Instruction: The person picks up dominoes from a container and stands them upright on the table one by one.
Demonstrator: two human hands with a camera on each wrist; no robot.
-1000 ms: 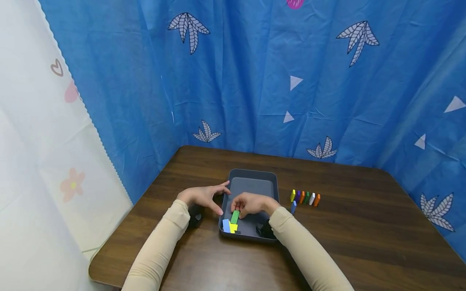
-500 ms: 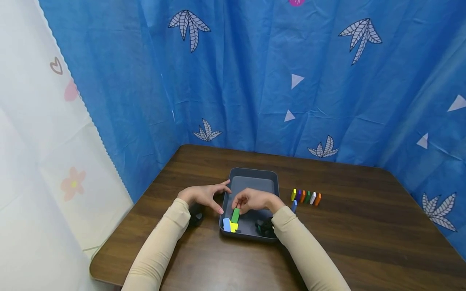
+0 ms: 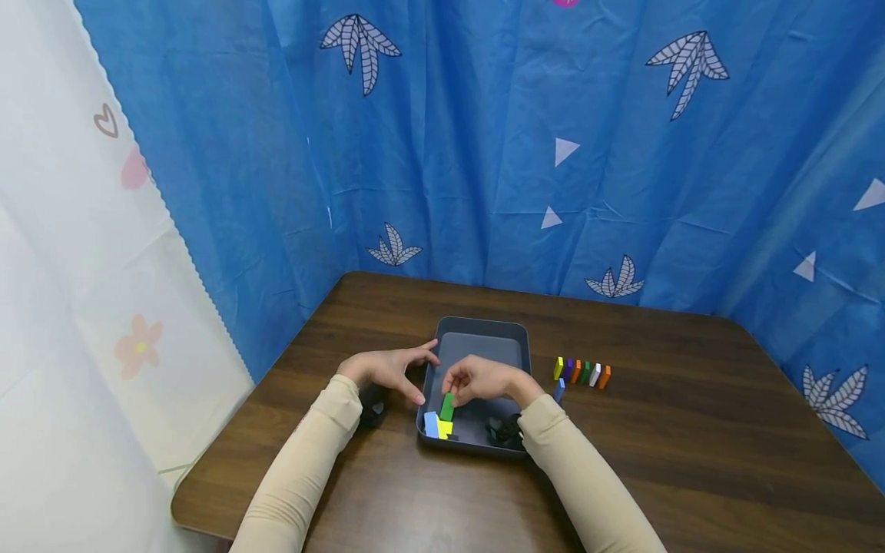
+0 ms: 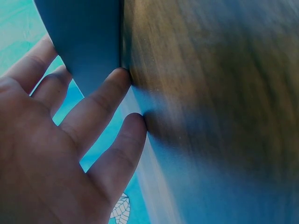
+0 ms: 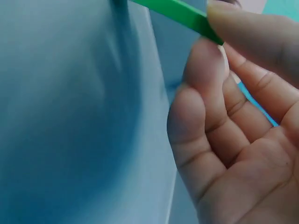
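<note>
In the head view, my right hand (image 3: 480, 378) reaches into a dark grey tray (image 3: 480, 347) and pinches a green domino-like block (image 3: 447, 407) between thumb and fingertips. The right wrist view shows the thumb and a finger on one end of this thin green block (image 5: 175, 10). Close beside it, at the tray's near left corner, are a light blue block (image 3: 431, 424) and a yellow block (image 3: 445, 430). My left hand (image 3: 390, 370) is at the tray's left side, fingers spread; in the left wrist view some fingertips touch the tray's outer wall (image 4: 88, 42) and others the table.
Right of the tray, a row of small upright blocks (image 3: 585, 373) in several colours stands on the brown wooden table (image 3: 691, 399). A single blue block (image 3: 559, 390) stands just in front of it. Blue curtains (image 3: 484, 153) hang behind the table.
The green block has tilted up in my right hand, its face turning darker, and the hand has shifted slightly. My left hand stays in place.
</note>
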